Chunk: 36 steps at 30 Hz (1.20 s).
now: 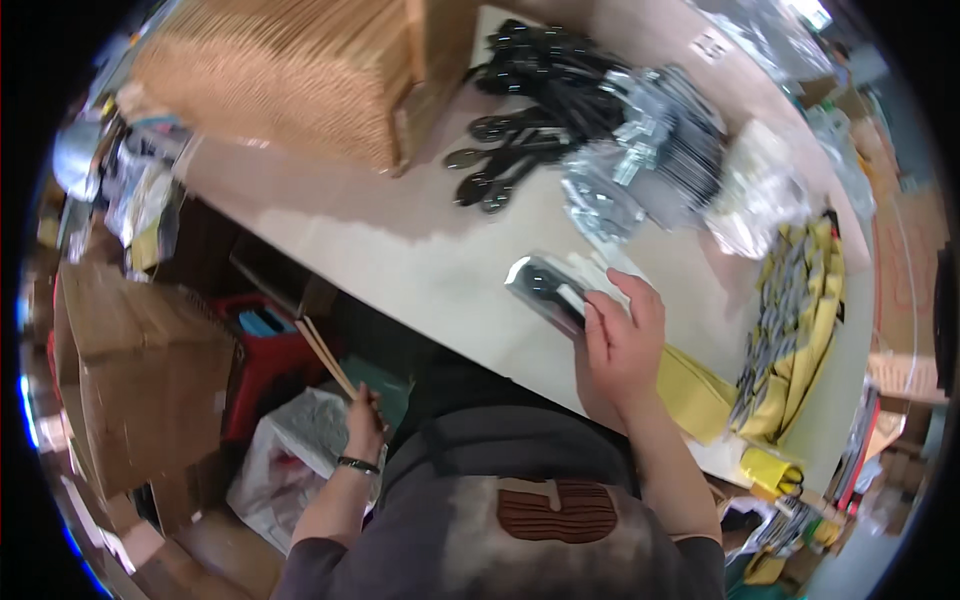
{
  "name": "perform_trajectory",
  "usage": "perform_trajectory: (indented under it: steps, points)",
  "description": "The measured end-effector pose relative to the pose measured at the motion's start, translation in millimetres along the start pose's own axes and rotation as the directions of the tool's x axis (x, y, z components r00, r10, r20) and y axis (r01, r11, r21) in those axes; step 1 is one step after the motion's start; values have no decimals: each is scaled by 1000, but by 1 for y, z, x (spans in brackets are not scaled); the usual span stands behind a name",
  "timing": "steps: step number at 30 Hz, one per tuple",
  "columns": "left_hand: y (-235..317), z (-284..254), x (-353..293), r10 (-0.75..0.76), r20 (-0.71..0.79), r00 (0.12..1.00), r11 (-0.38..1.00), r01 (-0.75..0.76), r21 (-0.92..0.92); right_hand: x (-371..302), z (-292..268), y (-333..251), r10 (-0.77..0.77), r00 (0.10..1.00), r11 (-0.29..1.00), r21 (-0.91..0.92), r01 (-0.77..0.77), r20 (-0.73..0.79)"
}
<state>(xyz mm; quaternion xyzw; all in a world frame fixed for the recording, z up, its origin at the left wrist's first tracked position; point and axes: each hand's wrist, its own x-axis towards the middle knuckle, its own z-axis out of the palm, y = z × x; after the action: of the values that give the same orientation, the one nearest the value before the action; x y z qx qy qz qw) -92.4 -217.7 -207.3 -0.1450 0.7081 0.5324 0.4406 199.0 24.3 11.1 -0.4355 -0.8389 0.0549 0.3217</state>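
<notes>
Down by my left side, my left hand (367, 425) is closed on a thin tan cardboard piece (325, 355), seen nearly edge-on and lower than the table. Over the table's near edge, my right hand (630, 335) grips the right end of a clear plastic package (522, 272) between thumb and fingers. Inside the package lies a black spoon-shaped item (543, 283) with a small white label; its far end is hidden by my fingers. Beyond it, similar loose black spoon-shaped items (490, 160) lie in a pile, beside a stack of clear plastic packages (670, 150).
A tall stack of brown cardboard pieces (290, 85) stands at the table's far left. Crumpled clear plastic (765, 190) and a row of yellow-and-grey packs (790, 330) lie on the right. Below left are a cardboard box (150, 370), a red stool (260, 360) and a white plastic bag (290, 455).
</notes>
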Motion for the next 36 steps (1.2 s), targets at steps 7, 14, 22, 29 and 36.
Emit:
perform_trajectory:
  steps: [7,14,22,29,36]
  points:
    - [-120,4,122,20,-27,999,966,-12,256,50,100,-101,-537,742,833,395,388,402]
    - [-98,51,182,9,-58,998,485,46,873,93,185,-155,-583,464,793,345,502,667]
    - [-111,114,332,6,473,881,270,-457,847,89,172,-148,-538,350,693,166,702,767]
    - [-2,290,374,236,732,639,468,-735,491,84,175,-135,-648,304,652,302,695,698]
    - [9,213,425,246,752,612,744,-617,258,81,167,-146,-574,418,745,236,624,704]
